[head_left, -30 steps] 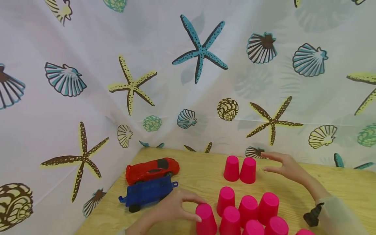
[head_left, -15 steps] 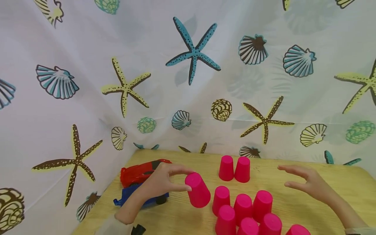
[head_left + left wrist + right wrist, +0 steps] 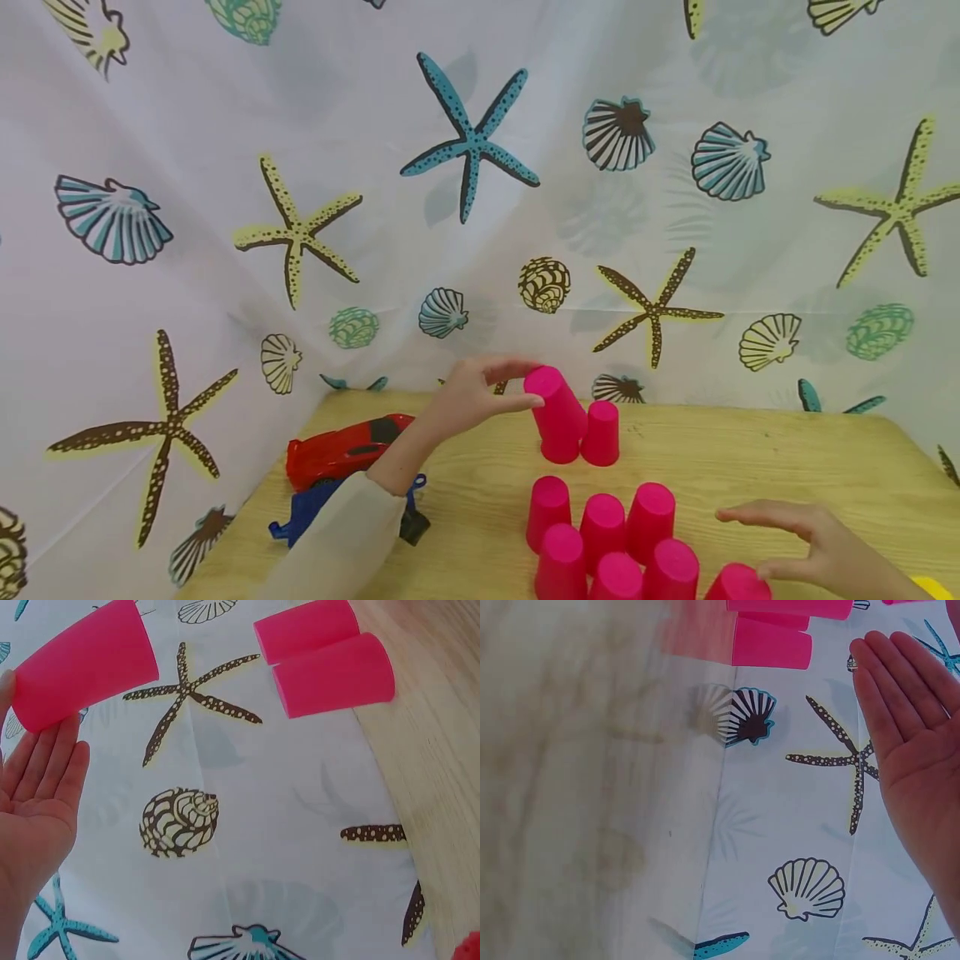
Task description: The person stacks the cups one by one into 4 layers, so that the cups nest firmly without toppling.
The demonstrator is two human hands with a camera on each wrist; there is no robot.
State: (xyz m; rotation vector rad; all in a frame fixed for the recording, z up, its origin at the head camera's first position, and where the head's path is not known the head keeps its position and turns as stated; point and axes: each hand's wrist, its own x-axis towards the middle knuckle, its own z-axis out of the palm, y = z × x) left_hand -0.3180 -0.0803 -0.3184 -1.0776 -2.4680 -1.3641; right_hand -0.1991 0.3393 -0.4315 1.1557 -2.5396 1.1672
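I see the shell-printed cloth hanging behind the wooden table. The red car stands at left; the pale sleeve now covers part of the blue trailer. The left hand — lower half a second ago — has risen, thumb and fingers pinching a pink cup, tilted in the air near the back pair of cups. The right hand has come down beside the front cups — fingers extended, gripping nothing.
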